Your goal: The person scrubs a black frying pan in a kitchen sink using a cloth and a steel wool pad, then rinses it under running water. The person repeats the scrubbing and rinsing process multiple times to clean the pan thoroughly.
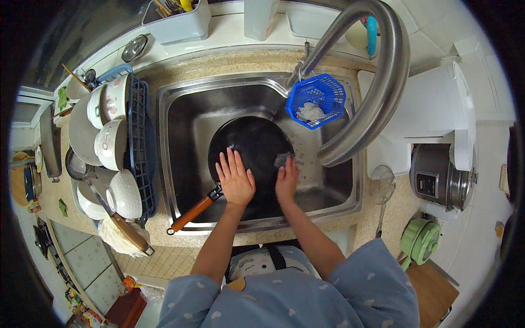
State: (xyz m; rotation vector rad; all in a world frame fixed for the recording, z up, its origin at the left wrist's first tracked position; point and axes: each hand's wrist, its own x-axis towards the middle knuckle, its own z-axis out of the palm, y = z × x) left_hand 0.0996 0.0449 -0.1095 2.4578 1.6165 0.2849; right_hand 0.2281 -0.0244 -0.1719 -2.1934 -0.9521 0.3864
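A black frying pan (246,134) lies in the steel sink (183,126), its brown wooden handle (191,215) resting over the near left rim. My left hand (236,181) is laid on the left part of the pan, fingers stretched and apart, holding nothing. On the pan's right side, my right hand (286,183) has its fingertips on a grey scouring pad (282,159), pressed to the black surface. Part of the pad is covered by those fingers. The near part of the pan is partly hidden by my hands and forearms.
A curved steel faucet (391,82) arches over the sink's right side. By its base hangs a blue strainer basket (331,95) with a whitish wad inside. Left stands a dish rack (143,147) of bowls. A mesh skimmer (383,188) lies right of the sink.
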